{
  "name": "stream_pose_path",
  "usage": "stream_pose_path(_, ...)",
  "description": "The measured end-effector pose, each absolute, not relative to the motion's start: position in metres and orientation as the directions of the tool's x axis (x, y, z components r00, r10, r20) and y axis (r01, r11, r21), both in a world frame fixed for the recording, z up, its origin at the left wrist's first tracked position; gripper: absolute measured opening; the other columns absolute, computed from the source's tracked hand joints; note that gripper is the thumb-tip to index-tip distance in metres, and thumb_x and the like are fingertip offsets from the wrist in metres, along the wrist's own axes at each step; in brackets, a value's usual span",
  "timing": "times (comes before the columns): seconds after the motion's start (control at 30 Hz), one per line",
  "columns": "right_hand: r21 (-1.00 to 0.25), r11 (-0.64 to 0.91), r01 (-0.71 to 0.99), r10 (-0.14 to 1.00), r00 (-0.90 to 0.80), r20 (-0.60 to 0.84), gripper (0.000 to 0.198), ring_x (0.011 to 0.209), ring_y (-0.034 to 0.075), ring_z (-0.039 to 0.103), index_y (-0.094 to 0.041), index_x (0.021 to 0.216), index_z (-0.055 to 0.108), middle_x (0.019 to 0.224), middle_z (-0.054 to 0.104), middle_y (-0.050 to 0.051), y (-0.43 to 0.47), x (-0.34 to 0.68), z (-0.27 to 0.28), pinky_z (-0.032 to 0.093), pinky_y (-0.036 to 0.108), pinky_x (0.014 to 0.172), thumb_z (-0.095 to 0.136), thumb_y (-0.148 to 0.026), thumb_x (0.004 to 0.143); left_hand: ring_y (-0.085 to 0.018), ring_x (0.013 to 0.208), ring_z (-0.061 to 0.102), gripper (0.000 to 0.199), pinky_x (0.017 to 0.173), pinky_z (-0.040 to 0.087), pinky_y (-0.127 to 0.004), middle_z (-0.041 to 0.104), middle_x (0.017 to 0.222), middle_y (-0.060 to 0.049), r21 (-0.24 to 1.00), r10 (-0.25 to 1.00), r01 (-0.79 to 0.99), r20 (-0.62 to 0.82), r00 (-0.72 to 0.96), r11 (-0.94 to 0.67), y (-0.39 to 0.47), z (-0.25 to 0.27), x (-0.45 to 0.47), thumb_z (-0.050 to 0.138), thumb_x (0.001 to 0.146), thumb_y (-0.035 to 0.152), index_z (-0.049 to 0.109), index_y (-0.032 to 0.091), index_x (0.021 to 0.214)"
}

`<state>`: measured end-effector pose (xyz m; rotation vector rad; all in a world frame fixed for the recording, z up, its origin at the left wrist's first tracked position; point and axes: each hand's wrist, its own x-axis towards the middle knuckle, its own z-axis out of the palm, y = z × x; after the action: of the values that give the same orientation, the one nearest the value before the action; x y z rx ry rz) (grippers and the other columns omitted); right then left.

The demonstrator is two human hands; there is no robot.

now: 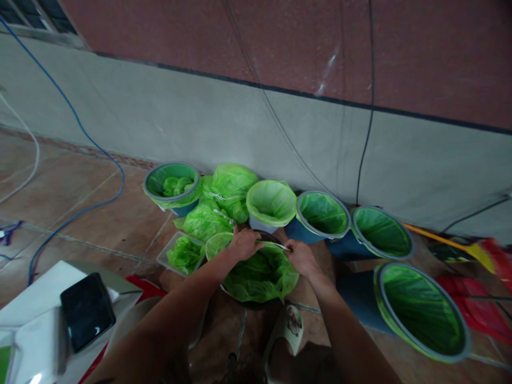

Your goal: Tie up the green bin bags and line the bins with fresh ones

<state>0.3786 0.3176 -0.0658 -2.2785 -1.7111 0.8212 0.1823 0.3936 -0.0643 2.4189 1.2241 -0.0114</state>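
Observation:
A green bin liner (256, 280) hangs inside a dark round bin (250, 305) on the floor right in front of me. At the bin's far rim, my left hand (245, 244) is closed on the liner's edge. My right hand (301, 257) pinches the same edge a little further right. Between the two hands a narrow white strip (276, 245), like a drawstring, runs along the edge. The fingertips of both hands are partly hidden.
Beside the bin are a clear tub (168, 261) of green bags and filled green bags (234, 184). Lined bins (172, 197) stand along the wall, and another (356, 296) is tilted at right. A white box (40, 298) carries a phone (87, 312). A blue cable (80, 213) crosses the tiles.

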Motion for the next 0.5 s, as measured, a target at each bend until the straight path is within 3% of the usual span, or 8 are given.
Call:
stream_pose_path(0.2,-0.494,-0.29,0.82,0.939,0.144,-0.312,0.017,0.082,0.015,0.063,-0.02,0.087,0.069,0.089,0.072,0.003,0.318,0.379,-0.074,0.041,0.022,0.071,0.057,-0.012,0.078,-0.025,0.095,0.062,0.019,0.1,0.034,-0.051,0.071,0.091,-0.006,0.365,0.777,0.748,-0.098,0.622,-0.554,0.394,-0.072,0.185,0.049,0.086,0.02,0.068,0.02,0.083)
stream_pose_path(0.37,-0.567,-0.265,0.78,0.949,0.107,-0.296,0.023,0.089,0.018,0.065,-0.021,0.102,0.068,0.098,0.073,0.004,0.318,0.374,-0.08,0.044,0.025,0.077,0.061,-0.027,0.082,-0.023,0.092,0.061,0.019,0.095,0.036,-0.045,0.069,0.09,-0.006,0.381,0.775,0.724,-0.031,0.631,-0.575,0.392,-0.072,0.188,0.047,0.084,0.015,0.065,0.019,0.083)
stream_pose_path(0.5,-0.548,-0.269,0.792,0.949,0.119,-0.293,0.02,0.085,0.017,0.066,-0.02,0.094,0.071,0.094,0.073,0.005,0.322,0.37,-0.079,0.044,0.025,0.074,0.052,-0.02,0.085,-0.023,0.094,0.06,0.02,0.096,0.037,-0.046,0.067,0.093,-0.007,0.356,0.767,0.725,-0.035,0.641,-0.589,0.389,-0.073,0.187,0.049,0.082,0.013,0.064,0.019,0.092)
